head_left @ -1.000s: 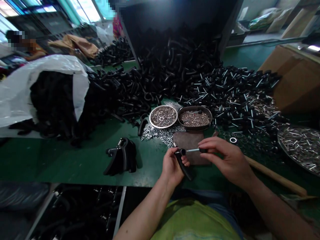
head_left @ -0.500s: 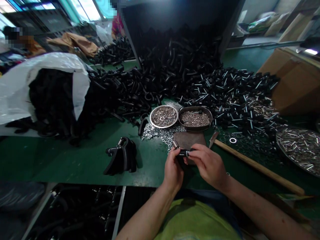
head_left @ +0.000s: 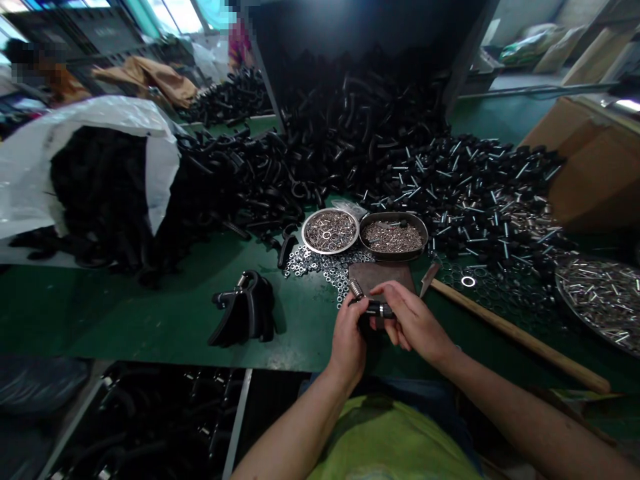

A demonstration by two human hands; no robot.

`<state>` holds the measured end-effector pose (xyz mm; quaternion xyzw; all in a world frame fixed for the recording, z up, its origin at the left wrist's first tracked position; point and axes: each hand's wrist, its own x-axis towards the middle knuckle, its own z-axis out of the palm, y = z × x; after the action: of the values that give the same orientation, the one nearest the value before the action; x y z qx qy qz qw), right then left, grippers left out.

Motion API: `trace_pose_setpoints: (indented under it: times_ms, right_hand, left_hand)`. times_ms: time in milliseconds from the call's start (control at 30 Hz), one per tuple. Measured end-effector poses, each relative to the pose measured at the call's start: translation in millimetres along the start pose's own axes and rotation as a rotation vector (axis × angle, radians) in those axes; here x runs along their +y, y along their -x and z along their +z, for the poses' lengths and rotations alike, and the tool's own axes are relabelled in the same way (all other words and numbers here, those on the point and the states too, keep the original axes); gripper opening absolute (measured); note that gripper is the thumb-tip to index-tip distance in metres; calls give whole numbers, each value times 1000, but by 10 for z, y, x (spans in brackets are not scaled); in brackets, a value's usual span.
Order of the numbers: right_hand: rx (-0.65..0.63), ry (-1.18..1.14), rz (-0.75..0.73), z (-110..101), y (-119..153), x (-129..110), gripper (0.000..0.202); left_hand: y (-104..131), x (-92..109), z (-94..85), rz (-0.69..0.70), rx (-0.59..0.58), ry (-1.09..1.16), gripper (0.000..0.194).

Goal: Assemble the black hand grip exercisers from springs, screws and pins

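Green worktable fills the space before me, with dark heaps banked along its far side; a white plastic bag gapes on the left around more black pieces, and a cardboard box stands at the right. Near the front edge, the worker's left hand is wrapped round a black part, thumb laid over it, a ribbed metal piece jutting up beside the thumb; the right hand has its fingers curled about the part's right end, where a black knob sits next to a shiny band; from where I stand I cannot tell whether those fingers pinch the knob or merely touch it. The part is held up just in front of a brown pad; beyond that sit a round bowl and a dark oval pan, side by side, each full of small metal pieces; loose nuts spill in front of the bowl. To the right lies a hammer, wooden handle slanting towards the worker's side; well off to the left, a few black pieces stand grouped together.
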<state>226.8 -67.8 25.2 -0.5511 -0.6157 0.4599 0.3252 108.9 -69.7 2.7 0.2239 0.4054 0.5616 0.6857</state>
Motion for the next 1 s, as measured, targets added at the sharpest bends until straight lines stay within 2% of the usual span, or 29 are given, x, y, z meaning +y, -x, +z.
trace_pose_setpoints:
  times_ms: [67,133,167,200,300,433,467,567,667,733,833,900,933,1000]
  right_hand:
    - [-2,74,-114,-29,-2,3,33]
    - [82,210,-310,-54,-1,6,33]
    - [113,254,-353,-62,-2,5,30]
    - [115,271,-335,-69,-3,1,27]
    - [44,266,-151,-83,-15,-24,29]
    - [58,350,-329,-97,-36,-42,30]
    - [58,337,-304,-103,-41,-43,28]
    - [18,228,-105,-126,-51,-49,29]
    - [6,139,-143,-115,-51,-47,26]
    - [18,-61,-53,-53,-58,-26,25]
    - [67,-581,257,94,-85,31,25]
    - [92,-826,377,165,-105,79,25]
    - [82,-873,406,176,-116,108,24]
    - [-24,-803,432,134,-155,177,25]
  left_hand:
    - [-29,18,-13,-24,29,75,11]
    - [-60,24,-26,-14,65,132,10]
    - [-72,24,-30,-5,74,139,10]
    - [-81,23,-32,-5,71,134,10]
    - [-93,24,-31,-24,61,130,10]
    - [-91,21,-38,17,56,80,9]
    - [-89,18,-43,22,42,43,10]
    - [-87,19,-60,26,5,-46,14]
    - [-87,56,-65,42,-8,-125,12]
    - [-80,90,-51,58,-8,-256,13]
    - [-61,121,-23,176,114,-584,33]
    - [-64,122,-27,263,198,-788,53]
    - [-75,119,-42,280,194,-859,60]
    - [-118,113,-97,279,123,-953,62]
